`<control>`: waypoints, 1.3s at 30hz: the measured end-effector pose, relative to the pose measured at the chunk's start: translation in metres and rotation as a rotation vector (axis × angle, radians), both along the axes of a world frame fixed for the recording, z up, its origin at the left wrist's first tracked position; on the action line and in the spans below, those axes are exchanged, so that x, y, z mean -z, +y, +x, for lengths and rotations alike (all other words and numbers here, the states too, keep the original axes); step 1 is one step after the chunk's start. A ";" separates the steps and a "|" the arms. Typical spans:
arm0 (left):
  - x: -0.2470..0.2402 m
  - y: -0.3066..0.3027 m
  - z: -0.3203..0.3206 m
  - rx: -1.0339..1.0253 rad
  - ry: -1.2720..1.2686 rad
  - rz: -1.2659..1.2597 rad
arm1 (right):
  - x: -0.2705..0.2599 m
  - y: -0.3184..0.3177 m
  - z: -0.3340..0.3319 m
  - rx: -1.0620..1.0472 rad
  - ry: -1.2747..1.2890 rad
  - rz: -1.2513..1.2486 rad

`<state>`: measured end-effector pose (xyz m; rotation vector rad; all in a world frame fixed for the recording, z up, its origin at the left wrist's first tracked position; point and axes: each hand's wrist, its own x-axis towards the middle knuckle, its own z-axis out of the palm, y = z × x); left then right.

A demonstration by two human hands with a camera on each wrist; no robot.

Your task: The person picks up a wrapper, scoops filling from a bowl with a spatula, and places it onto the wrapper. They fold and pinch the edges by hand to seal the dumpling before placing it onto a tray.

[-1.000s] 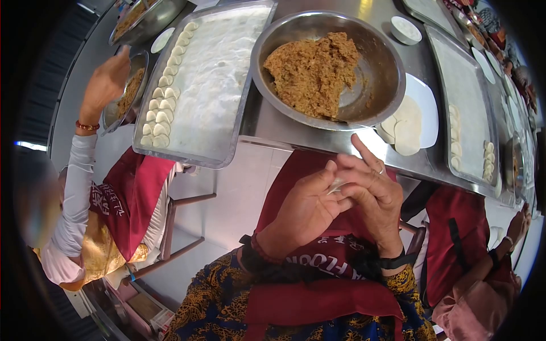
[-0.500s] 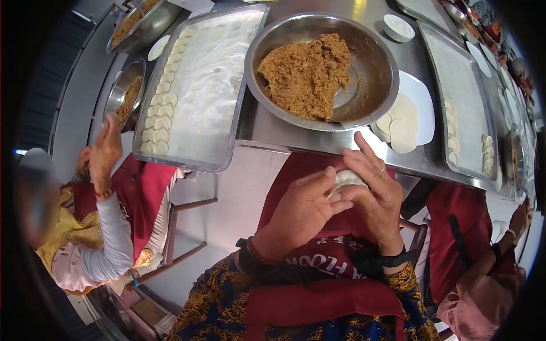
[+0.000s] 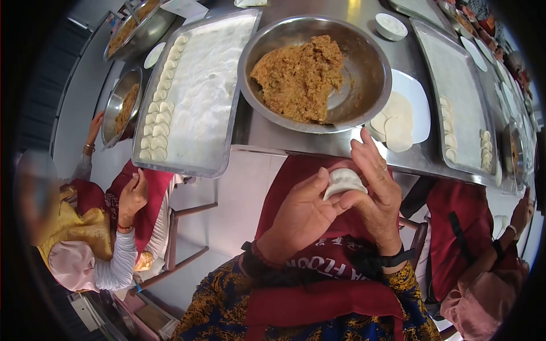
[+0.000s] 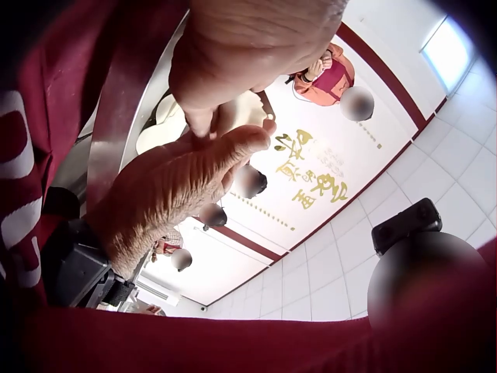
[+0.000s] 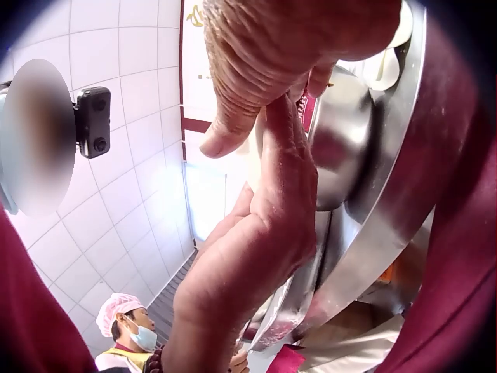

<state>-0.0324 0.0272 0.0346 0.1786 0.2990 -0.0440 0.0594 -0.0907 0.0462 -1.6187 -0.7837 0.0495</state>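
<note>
A pale, folded dumpling [image 3: 346, 181] with a ridged edge sits between my two hands, above the apron. My left hand [image 3: 301, 213] holds it from the left, thumb up at its side and fingers beneath. From the other side my right hand [image 3: 380, 193] holds it, its thumb across the front and its longer fingers stretched up behind. In the left wrist view part of the dumpling [image 4: 241, 113] shows between the hands. The right wrist view has the left hand [image 5: 248, 225] under the right hand [image 5: 303, 47], hiding most of the dumpling.
A large steel bowl [image 3: 375, 108] of brown filling stands ahead on the steel table. Right of it is a white plate [image 3: 420, 102] with round wrappers [image 3: 398, 131]. Trays with rows of dumplings lie left [image 3: 199, 102] and right [image 3: 466, 96]. People sit on both sides.
The hands have parted slightly, and the dumpling, mostly hidden between them before, now shows its pleated side. The person on the left has drawn an arm back from the bowl there.
</note>
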 end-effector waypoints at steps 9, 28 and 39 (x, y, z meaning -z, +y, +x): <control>-0.002 -0.005 0.000 -0.055 0.017 -0.081 | 0.005 -0.010 0.008 -0.102 -0.260 -0.172; -0.001 -0.008 0.003 -0.095 -0.041 -0.069 | 0.011 -0.011 0.005 -0.121 -0.039 0.036; -0.008 -0.006 0.005 -0.096 0.021 0.117 | 0.006 -0.005 0.003 -0.127 0.011 0.009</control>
